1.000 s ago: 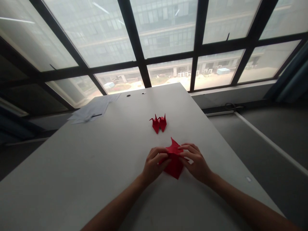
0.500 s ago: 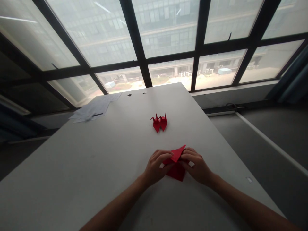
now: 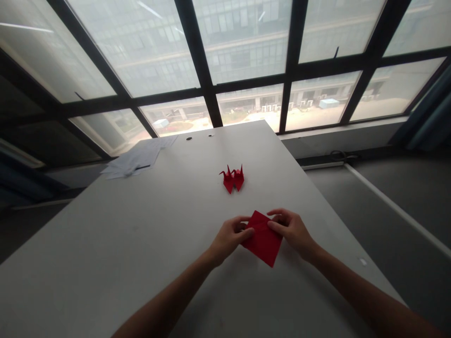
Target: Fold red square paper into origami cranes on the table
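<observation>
A folded square of red origami paper [image 3: 263, 240] is held up between my hands, one corner pointing away and another toward me. My left hand [image 3: 232, 236] pinches its left side, thumb on the near face and fingers behind. On the upper right edge, my right hand [image 3: 291, 231] grips it with the thumb in front; its index finger reaches out past the edge. Farther up the table, two red paper cranes [image 3: 233, 180] stand side by side, close together or touching, with necks and tails raised.
The white table [image 3: 148, 244] stretches toward a large window with dark frames [image 3: 207, 89]. Loose paper sheets [image 3: 136, 157] with a dark pen [image 3: 143, 167] lie at the far left. The table's right edge drops to a grey floor with a white strip [image 3: 391, 206].
The raised red flap now lies flat, so the paper shows as a plain square. My fingers have shifted from working the flap to holding the square's sides.
</observation>
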`<control>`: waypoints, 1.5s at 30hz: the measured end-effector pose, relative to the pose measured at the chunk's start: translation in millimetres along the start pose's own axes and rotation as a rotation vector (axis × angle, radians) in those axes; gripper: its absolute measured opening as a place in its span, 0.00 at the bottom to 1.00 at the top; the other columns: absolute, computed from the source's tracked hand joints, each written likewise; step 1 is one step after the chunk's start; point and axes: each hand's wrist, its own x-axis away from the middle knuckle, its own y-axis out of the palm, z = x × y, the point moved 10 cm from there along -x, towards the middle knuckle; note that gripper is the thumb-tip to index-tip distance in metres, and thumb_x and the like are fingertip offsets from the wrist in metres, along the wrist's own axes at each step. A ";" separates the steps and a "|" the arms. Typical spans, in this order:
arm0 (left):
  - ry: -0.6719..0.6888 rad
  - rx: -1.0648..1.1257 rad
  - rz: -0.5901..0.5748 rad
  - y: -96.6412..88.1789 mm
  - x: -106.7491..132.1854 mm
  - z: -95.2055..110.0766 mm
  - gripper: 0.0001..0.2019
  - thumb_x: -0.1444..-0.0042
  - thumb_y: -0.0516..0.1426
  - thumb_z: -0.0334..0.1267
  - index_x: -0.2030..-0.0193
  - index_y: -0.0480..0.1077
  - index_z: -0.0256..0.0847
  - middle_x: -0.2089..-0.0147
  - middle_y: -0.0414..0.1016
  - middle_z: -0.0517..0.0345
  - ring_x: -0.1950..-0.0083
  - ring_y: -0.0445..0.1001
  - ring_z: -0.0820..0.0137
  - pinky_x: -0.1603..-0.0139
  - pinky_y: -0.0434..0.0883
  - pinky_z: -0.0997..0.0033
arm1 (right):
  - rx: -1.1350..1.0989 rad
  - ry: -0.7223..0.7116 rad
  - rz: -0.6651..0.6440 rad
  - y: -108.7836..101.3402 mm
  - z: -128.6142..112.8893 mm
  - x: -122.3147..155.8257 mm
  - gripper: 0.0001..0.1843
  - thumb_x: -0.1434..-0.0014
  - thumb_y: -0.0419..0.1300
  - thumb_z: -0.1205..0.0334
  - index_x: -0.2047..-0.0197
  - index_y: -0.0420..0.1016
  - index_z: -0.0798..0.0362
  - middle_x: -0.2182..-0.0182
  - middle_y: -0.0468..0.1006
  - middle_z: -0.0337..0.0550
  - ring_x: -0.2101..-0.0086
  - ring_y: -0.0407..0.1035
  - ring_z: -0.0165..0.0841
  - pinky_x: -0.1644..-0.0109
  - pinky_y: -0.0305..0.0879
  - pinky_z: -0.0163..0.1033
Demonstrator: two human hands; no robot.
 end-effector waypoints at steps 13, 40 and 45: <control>0.596 -0.947 0.088 16.1 12.6 27.4 0.21 0.32 0.48 0.33 0.34 0.62 0.47 0.34 0.66 0.49 0.33 0.65 0.63 0.32 0.62 0.55 | 0.483 -0.157 -0.002 -3.3 1.7 -7.5 0.20 0.43 0.62 0.63 0.46 0.71 0.52 0.68 0.79 0.40 0.67 0.73 0.35 0.60 0.71 0.41; 0.432 -1.562 0.057 10.3 1.9 -20.0 0.42 0.36 0.42 0.64 0.25 0.39 0.35 0.24 0.42 0.42 0.24 0.41 0.56 0.27 0.44 0.47 | 1.369 -0.444 -0.242 54.5 10.1 4.9 0.32 0.29 0.41 0.53 0.27 0.43 0.57 0.28 0.45 0.50 0.29 0.37 0.40 0.28 0.36 0.59; 0.437 -1.533 0.060 12.5 4.8 -16.2 0.40 0.34 0.42 0.62 0.25 0.39 0.36 0.24 0.42 0.43 0.24 0.41 0.57 0.27 0.43 0.49 | 1.345 -0.457 -0.406 65.2 23.7 -2.6 0.33 0.29 0.42 0.48 0.26 0.42 0.51 0.30 0.50 0.49 0.31 0.44 0.40 0.29 0.39 0.59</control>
